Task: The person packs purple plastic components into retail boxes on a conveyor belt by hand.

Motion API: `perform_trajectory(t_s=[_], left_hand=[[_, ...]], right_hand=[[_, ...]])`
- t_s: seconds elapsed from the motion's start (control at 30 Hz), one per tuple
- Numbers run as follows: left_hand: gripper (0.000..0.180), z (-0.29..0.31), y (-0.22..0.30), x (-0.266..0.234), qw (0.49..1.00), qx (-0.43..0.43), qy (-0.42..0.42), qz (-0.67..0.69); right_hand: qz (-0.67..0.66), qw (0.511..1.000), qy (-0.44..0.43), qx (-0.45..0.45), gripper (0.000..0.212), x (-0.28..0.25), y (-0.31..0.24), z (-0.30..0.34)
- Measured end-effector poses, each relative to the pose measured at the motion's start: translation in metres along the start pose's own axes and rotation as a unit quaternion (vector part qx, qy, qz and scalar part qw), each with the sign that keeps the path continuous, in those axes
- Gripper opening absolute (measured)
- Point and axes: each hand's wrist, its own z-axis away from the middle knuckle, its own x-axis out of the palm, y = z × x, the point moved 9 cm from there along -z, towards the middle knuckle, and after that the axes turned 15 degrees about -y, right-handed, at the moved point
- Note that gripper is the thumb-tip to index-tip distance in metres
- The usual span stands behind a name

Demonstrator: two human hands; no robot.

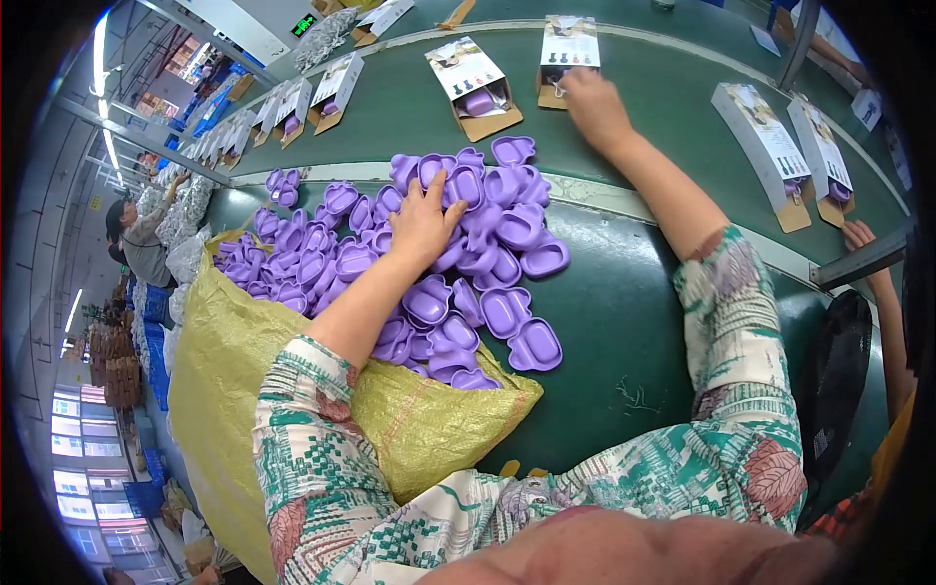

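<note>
My left hand (423, 226) lies on a heap of purple plastic dish-shaped pieces (505, 310), its fingers spread over them. The heap spills from the mouth of a yellow woven sack (234, 336) onto the green table. Farther off to the right, my right hand (597, 105) is at the open end of a printed white carton (570, 44), its fingers drawn together. Something purple and a bit of white show beside those fingertips; what they pinch is hidden.
On the green conveyor (390, 107) stand more cartons, among them an open one (470, 78) with a purple item inside. A pale rail (604, 195) edges the belt. At right are a metal post (863, 263), a black bag (837, 366) and another person's hand (858, 234).
</note>
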Motion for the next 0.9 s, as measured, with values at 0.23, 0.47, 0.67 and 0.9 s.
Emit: perform_trajectory(t_s=[0.23, 0.47, 0.67, 0.9], left_hand=[[0.054, 0.011, 0.008, -0.002, 0.997, 0.007, 0.069, -0.037], [0.049, 0.017, 0.01, -0.007, 0.994, 0.017, 0.1, -0.041], [0.047, 0.016, 0.008, -0.006, 0.992, 0.019, 0.115, -0.046], [0.046, 0.015, 0.006, -0.008, 0.991, 0.024, 0.123, -0.037]], right_hand=[[-0.082, 0.974, -0.14, -0.158, 0.021, 0.009, -0.08, 0.037], [-0.034, 0.987, -0.037, -0.151, 0.006, -0.022, -0.062, 0.031], [0.058, 0.997, -0.031, -0.046, 0.008, -0.016, -0.02, 0.02], [0.062, 0.998, 0.02, 0.012, 0.019, -0.034, -0.002, 0.019]])
